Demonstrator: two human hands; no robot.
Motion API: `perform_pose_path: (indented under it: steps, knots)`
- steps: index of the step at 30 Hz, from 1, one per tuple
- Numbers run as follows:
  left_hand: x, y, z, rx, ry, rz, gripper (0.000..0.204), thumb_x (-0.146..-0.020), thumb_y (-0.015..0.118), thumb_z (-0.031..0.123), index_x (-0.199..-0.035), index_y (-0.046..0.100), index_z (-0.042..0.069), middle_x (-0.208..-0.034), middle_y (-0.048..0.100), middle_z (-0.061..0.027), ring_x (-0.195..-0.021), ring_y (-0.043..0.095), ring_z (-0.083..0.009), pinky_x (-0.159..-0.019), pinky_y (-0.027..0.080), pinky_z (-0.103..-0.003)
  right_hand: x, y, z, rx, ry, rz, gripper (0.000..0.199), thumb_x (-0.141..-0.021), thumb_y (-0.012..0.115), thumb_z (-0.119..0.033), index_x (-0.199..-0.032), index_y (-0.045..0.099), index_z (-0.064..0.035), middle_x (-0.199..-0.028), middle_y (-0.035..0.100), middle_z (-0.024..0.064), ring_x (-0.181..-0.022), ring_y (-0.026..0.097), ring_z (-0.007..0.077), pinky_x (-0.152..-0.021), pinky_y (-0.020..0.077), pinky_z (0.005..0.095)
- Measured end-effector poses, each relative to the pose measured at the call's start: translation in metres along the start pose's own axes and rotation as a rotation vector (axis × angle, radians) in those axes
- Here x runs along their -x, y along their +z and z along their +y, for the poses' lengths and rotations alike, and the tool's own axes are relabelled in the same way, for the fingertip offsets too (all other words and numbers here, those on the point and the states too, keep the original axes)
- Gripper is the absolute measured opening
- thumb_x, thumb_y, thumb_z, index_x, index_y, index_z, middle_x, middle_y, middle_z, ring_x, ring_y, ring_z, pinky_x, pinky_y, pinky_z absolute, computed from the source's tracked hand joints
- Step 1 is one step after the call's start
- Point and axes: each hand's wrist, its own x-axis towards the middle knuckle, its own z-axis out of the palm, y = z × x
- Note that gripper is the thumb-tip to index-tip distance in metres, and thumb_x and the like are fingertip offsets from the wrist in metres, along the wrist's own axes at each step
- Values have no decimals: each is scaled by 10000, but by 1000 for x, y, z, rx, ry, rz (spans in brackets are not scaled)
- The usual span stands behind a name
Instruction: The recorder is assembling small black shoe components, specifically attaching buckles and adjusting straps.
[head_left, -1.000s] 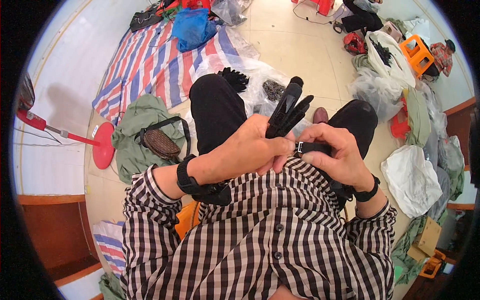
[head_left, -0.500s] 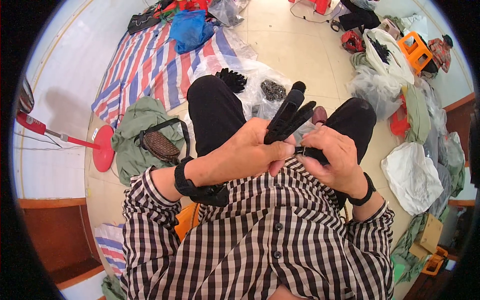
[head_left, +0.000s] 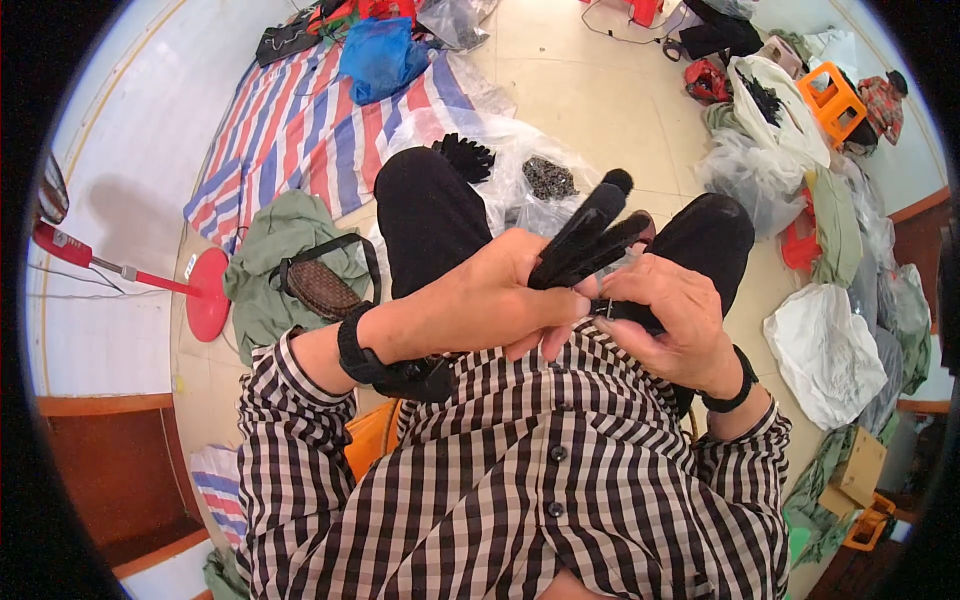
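Observation:
My left hand (head_left: 500, 300) is closed round a few black fuzzy straps (head_left: 590, 230), whose rounded ends fan out up and to the right. Close against its thumb, my right hand (head_left: 665, 310) is closed on a black strap (head_left: 640, 315) with a small metal-looking buckle (head_left: 606, 308) at its end. The fingertips of both hands meet at that buckle, above my lap. Past my left knee, a bunch of black straps (head_left: 464, 158) lies on clear plastic sheeting (head_left: 510, 140). Beside it is a heap of small dark shiny pieces (head_left: 549, 178), too small to make out.
On the left are a striped sheet (head_left: 300, 130), a blue bag (head_left: 383, 62), a green cloth (head_left: 275, 235) with a brown pouch (head_left: 325, 290), and a red fan stand (head_left: 207, 297). To the right lie plastic bags (head_left: 755, 175), an orange stool (head_left: 832, 102), a white sack (head_left: 825, 355) and a cardboard box (head_left: 855, 470).
The straps in my left hand have tilted slightly right and down. My left forearm has shifted a little; both hands keep their hold at the buckle.

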Motion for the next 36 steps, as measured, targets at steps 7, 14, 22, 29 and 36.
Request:
perform_pose_path:
  steps: [7,14,22,29,36]
  knots:
    - [-6,1,5,-39,-1,-2,88,-832,545,47,-892,578,-7,-628,606,-75,-414,475,-61,-376,366,-188,-1,-3,-1,27,3,-58,302,-633,719,-37,-887,562,13,-787,589,102,-670,579,267,-567,461,328]
    - [-3,-1,-1,-16,18,-3,53,-817,560,34,-850,580,-2,-617,601,-69,-412,482,-57,-369,359,-185,-4,-1,-4,4,0,-40,297,-632,722,-39,-880,566,8,-799,597,101,-685,586,262,-576,467,327]
    - [-4,10,-19,-247,276,141,61,-804,574,59,-852,591,25,-554,570,-11,-432,486,-46,-383,364,-182,-5,-2,-10,-53,95,-54,258,-636,737,-50,-839,586,2,-785,626,93,-646,602,242,-558,469,308]
    - [4,8,-16,-60,77,26,109,-850,574,69,-946,560,18,-599,583,-13,-439,484,-38,-388,362,-181,0,-5,-11,-97,167,-76,251,-638,740,-58,-832,594,3,-773,636,97,-654,615,239,-566,475,300]
    - [4,8,-21,-41,107,-12,125,-870,566,89,-968,559,12,-635,593,-28,-431,481,-40,-382,363,-184,0,-6,-13,-117,154,-83,257,-653,748,-87,-828,582,-1,-819,644,105,-692,626,246,-592,491,302]
